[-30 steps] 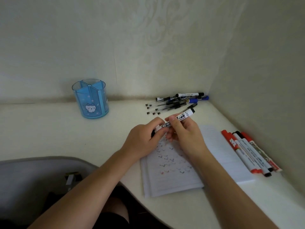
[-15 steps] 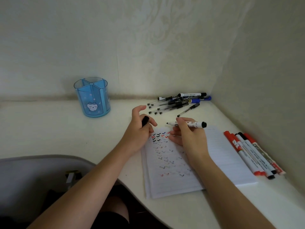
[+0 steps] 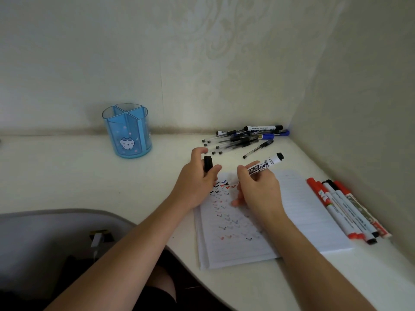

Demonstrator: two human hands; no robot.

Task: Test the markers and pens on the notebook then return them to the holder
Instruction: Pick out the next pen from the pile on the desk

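Over the notebook (image 3: 258,221) on the counter (image 3: 67,176), right hand (image 3: 258,187) gripped the white marker (image 3: 265,166), tip toward the page; left hand (image 3: 197,180) pinched its black cap (image 3: 208,163). Holder (image 3: 128,131) stood well left.

Both forearms are bare from the elbow down, with no sleeve, watch or ring showing. The left hand (image 3: 195,180) and right hand (image 3: 258,187) wear no gloves. Dark shorts (image 3: 157,295) cover the lap, a bare knee showing.
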